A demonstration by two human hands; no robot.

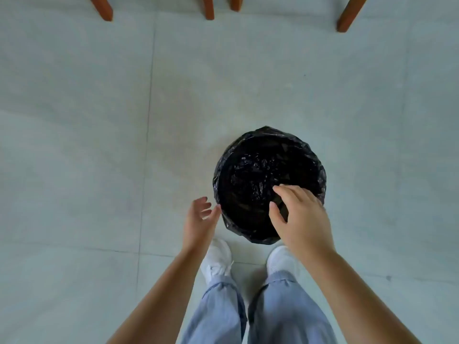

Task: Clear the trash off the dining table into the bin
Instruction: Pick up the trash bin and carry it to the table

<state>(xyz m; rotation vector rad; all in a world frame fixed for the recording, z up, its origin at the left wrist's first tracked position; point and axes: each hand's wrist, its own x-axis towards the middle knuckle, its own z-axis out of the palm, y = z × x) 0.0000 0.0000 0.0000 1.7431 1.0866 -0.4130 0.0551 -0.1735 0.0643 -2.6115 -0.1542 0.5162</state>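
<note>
A round bin [250, 145] lined with a crinkled black plastic bag stands on the floor just ahead of my feet. I see only dark bag folds inside it. My right hand [298, 217] hovers over the bin's near right rim, fingers apart and curved, holding nothing. My left hand [198, 219] is beside the bin's near left edge, palm turned inward, fingers spread, its thumb close to the bag's outer side. No trash and no dining table are in view.
Pale grey floor tiles [87, 145] spread all around the bin. Several brown wooden furniture legs [347, 18] stand along the top edge. My white shoes [218, 261] and light blue trousers are directly below the bin.
</note>
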